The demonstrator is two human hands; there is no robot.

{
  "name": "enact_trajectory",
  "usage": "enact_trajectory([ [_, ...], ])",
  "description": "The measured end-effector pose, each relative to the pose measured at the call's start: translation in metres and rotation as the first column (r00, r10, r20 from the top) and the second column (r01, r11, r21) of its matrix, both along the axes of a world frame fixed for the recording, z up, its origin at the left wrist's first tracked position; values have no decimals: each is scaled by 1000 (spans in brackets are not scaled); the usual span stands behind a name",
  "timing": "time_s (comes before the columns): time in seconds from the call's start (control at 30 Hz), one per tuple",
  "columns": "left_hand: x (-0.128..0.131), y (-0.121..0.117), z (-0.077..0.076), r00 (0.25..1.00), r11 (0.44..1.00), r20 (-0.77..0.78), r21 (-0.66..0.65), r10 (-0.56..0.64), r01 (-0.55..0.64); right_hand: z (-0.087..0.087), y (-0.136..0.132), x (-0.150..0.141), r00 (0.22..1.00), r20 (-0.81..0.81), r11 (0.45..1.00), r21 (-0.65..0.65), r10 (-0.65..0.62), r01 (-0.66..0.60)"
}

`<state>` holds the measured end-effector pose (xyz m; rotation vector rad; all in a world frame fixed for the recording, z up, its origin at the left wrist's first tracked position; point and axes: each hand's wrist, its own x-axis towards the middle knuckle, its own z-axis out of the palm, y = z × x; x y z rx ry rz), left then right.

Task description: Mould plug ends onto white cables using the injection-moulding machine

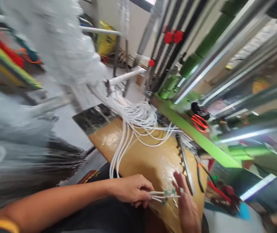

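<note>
My left hand [135, 191] is closed around several thin white cords [158, 193] whose ends stick out to the right. Small green pieces [166, 193] sit near the cord ends; blur hides what they are exactly. Beside those ends, my right hand [187, 205] is upright with its fingers stretched out, and I cannot tell whether it touches them. A large pile of white cord [140, 115] lies at the far side of the tan board [148, 158], with some strands running down toward my left forearm.
On the board's right lie a toothed metal strip [183, 158] and pliers with black and orange handles [201, 174]. A green machine frame [196, 129] with orange-handled scissors [199, 123] borders the right. White plastic-wrapped bundles [63, 42] hang at left.
</note>
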<state>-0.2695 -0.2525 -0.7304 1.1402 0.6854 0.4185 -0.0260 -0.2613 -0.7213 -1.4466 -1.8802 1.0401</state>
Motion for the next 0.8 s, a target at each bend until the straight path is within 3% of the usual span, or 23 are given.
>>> enact_trajectory([
  [0.07, 5, 9, 3, 999, 999, 47, -43, 2, 0, -3, 4, -19, 978, -210, 976, -213, -5, -41],
  [0.13, 14, 15, 3, 996, 998, 89, -64, -1, 7, -6, 7, -35, 943, -331, 955, -289, -27, -74],
  [0.23, 22, 17, 2, 990, 984, 93, -155, 102, -87, -6, 6, -44, 932, -349, 968, -251, -98, 7],
  [0.33, 26, 18, -1, 972, 951, 51, -221, 230, -214, -5, 4, -36, 958, -287, 982, -189, -32, -24],
  [0.4, 27, 20, -3, 969, 944, 24, -234, 246, -234, -4, 9, -25, 975, -220, 984, -168, 19, -57],
  [0.5, 30, 23, -5, 962, 930, -12, -253, 272, -266, -4, 28, 1, 986, 76, 989, 34, -147, 145],
  [0.6, 29, 26, -3, 948, 911, -12, -272, 318, -309, -12, 49, 30, 833, 441, 934, 274, -334, 229],
  [0.67, 27, 28, -1, 947, 911, -11, -270, 322, -313, -19, 58, 43, 775, 552, 947, 254, -308, 196],
  [0.8, 23, 29, 0, 939, 901, -45, -269, 341, -340, -20, 63, 49, 795, 550, 965, 182, -257, 187],
])
